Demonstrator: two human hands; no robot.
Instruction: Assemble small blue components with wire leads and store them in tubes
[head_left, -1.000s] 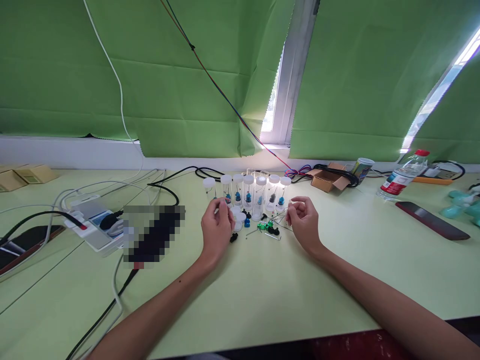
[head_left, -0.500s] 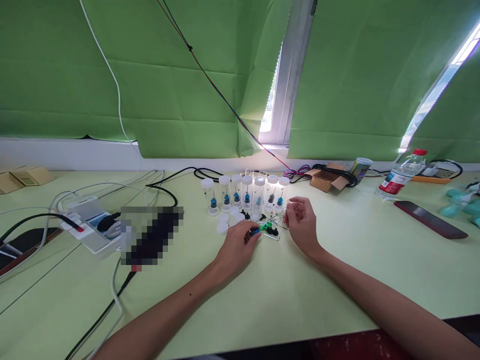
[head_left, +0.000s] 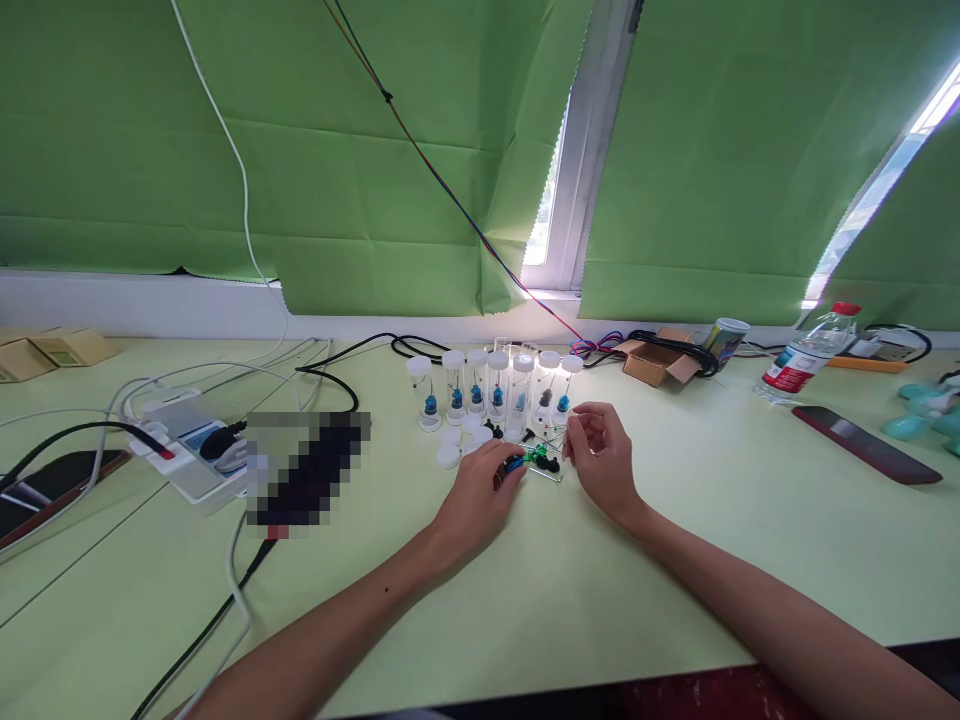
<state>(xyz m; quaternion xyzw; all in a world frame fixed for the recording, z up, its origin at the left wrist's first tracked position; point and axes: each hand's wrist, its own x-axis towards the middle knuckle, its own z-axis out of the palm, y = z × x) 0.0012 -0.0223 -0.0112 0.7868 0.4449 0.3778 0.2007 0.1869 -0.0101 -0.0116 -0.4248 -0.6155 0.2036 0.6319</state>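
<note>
Left hand: fingertips pinched together on a small blue piece, low over the counter.
Right hand: fingers curled together, apparently on thin pins; contents too small to tell.
Blue piece: just left of green piece and black pieces.
Capped vials: upright row, just behind both hands.
Loose white caps: left of the hands.
Water bottle: far right.
</note>
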